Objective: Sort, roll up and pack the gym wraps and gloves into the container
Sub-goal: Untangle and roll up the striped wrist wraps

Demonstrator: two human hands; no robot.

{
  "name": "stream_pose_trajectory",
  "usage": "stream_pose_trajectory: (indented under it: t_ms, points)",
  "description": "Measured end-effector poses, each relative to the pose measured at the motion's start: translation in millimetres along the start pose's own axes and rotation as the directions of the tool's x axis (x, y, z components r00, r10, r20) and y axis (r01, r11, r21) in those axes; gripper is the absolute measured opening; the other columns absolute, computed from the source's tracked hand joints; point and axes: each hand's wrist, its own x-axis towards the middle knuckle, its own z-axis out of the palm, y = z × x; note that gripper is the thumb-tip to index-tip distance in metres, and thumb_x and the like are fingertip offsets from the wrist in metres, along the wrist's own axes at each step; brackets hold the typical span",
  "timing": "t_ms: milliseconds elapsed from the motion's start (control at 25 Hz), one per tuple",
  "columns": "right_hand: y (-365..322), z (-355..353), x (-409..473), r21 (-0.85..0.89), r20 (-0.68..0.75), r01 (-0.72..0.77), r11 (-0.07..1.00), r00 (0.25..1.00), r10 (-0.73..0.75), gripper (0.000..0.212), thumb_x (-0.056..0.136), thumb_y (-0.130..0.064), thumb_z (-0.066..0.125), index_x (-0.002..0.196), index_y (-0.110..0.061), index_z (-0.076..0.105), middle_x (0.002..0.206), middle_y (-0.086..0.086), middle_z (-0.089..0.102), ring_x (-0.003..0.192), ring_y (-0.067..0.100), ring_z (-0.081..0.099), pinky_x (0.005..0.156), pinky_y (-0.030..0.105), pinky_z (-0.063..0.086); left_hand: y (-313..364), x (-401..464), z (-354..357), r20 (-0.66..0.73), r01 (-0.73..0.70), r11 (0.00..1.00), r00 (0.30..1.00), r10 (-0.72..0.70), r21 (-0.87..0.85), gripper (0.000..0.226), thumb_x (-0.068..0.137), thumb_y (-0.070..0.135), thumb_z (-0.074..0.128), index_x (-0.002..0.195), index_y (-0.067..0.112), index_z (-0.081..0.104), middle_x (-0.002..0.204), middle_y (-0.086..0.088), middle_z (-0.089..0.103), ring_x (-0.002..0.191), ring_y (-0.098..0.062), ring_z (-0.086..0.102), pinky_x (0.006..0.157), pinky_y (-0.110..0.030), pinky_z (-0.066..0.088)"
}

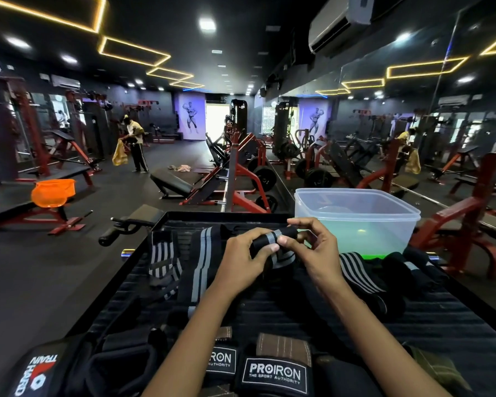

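Observation:
Both hands hold a black wrap with grey stripes (pixel 272 240), partly rolled into a short cylinder above the black mat (pixel 441 319). My left hand (pixel 241 260) grips its left end and my right hand (pixel 312 249) pinches its right end; a loose tail hangs below. A clear plastic container (pixel 355 222) stands behind my right hand, at the mat's far right. Unrolled striped wraps lie to the left (pixel 163 260), in the middle (pixel 202 265) and to the right (pixel 361 275). Black PROIRON gloves (pixel 274 373) lie near the front edge.
More black gloves and straps (pixel 121 359) lie at the front left. An orange basin (pixel 53 193) sits on a bench to the left. Red weight machines (pixel 241 173) fill the floor ahead, a mirror wall (pixel 413 110) runs along the right, and a person (pixel 135 146) stands far off.

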Motion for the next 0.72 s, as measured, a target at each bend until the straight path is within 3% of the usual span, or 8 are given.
stream_pose_trajectory:
  t_ms: [80, 200, 320, 400, 480, 560, 640, 720]
  points:
    - [2, -1, 0, -0.066, 0.031, -0.007, 0.998, 0.999, 0.009, 0.03, 0.074, -0.012, 0.079, 0.101, -0.008, 0.067, 0.078, -0.005, 0.065, 0.073, 0.004, 0.059, 0.069, 0.02, 0.05, -2, 3, 0, -0.037, 0.044, 0.996, 0.998, -0.046, -0.075, 0.018, 0.086, 0.02, 0.069, 0.104, 0.019, 0.071, 0.095, 0.012, 0.071, 0.092, 0.003, 0.065, 0.083, -0.013, 0.048]
    - [6, -4, -2, -0.095, 0.295, -0.154, 0.984, 0.939, 0.175, 0.022, 0.079, -0.033, 0.073, 0.091, -0.017, 0.065, 0.076, -0.004, 0.072, 0.076, 0.007, 0.064, 0.074, 0.023, 0.05, -3, 10, -5, -0.139, 0.078, 0.942, 0.982, -0.129, -0.327, 0.015, 0.086, 0.019, 0.068, 0.1, 0.022, 0.07, 0.091, 0.007, 0.074, 0.089, -0.009, 0.069, 0.081, -0.027, 0.054]
    - [20, -8, -5, -0.524, 0.454, 0.028, 0.851, 0.855, 0.251, 0.033, 0.074, -0.045, 0.078, 0.098, -0.027, 0.064, 0.079, -0.001, 0.072, 0.076, 0.006, 0.064, 0.077, 0.028, 0.05, -4, 14, -14, -0.281, 0.051, 0.792, 0.92, -0.275, -0.608, 0.016, 0.089, 0.005, 0.063, 0.103, 0.012, 0.067, 0.085, 0.007, 0.074, 0.083, -0.007, 0.068, 0.075, -0.025, 0.054]
    - [26, -10, -3, -0.629, 0.398, 0.152, 0.762, 0.906, 0.147, 0.048, 0.073, -0.037, 0.081, 0.115, -0.03, 0.059, 0.1, -0.002, 0.066, 0.093, 0.007, 0.059, 0.088, 0.034, 0.049, -2, 16, -22, -0.285, 0.001, 0.644, 0.896, -0.34, -0.765, 0.028, 0.087, 0.01, 0.062, 0.114, 0.002, 0.062, 0.094, 0.0, 0.072, 0.089, -0.013, 0.068, 0.081, -0.032, 0.056]
    - [23, -17, 3, -0.674, 0.267, 0.161, 0.721, 0.963, 0.035, 0.079, 0.067, -0.038, 0.084, 0.135, -0.032, 0.045, 0.127, -0.002, 0.052, 0.117, 0.013, 0.046, 0.102, 0.038, 0.042, 4, 17, -26, -0.218, -0.021, 0.503, 0.917, -0.335, -0.864, 0.036, 0.084, 0.016, 0.061, 0.117, 0.003, 0.059, 0.101, -0.005, 0.071, 0.092, -0.016, 0.068, 0.084, -0.033, 0.057]
    - [19, -22, 6, -0.76, 0.246, 0.153, 0.632, 0.967, 0.062, 0.105, 0.057, -0.047, 0.087, 0.145, -0.036, 0.031, 0.146, -0.007, 0.037, 0.131, 0.014, 0.033, 0.107, 0.04, 0.034, 10, 15, -28, -0.157, -0.008, 0.463, 0.946, -0.284, -0.886, 0.033, 0.083, 0.019, 0.059, 0.113, 0.007, 0.06, 0.102, -0.006, 0.071, 0.09, -0.016, 0.069, 0.082, -0.031, 0.058]
    - [16, -20, 5, -0.72, 0.322, 0.095, 0.688, 0.923, 0.21, 0.089, 0.059, -0.04, 0.089, 0.137, -0.029, 0.047, 0.136, -0.008, 0.048, 0.123, 0.009, 0.041, 0.106, 0.038, 0.035, 13, 14, -27, -0.118, 0.013, 0.45, 0.958, -0.262, -0.893, 0.03, 0.082, 0.019, 0.058, 0.11, 0.008, 0.061, 0.101, -0.006, 0.072, 0.088, -0.015, 0.069, 0.081, -0.029, 0.058]
    - [15, -13, 0, -0.502, 0.419, -0.082, 0.861, 0.848, 0.325, 0.039, 0.069, -0.027, 0.085, 0.104, -0.019, 0.069, 0.103, -0.006, 0.067, 0.097, 0.007, 0.058, 0.093, 0.039, 0.047, 5, 16, -25, -0.141, 0.029, 0.47, 0.936, -0.323, -0.882, 0.028, 0.082, 0.018, 0.061, 0.108, 0.008, 0.062, 0.097, -0.005, 0.072, 0.086, -0.014, 0.069, 0.077, -0.028, 0.057]
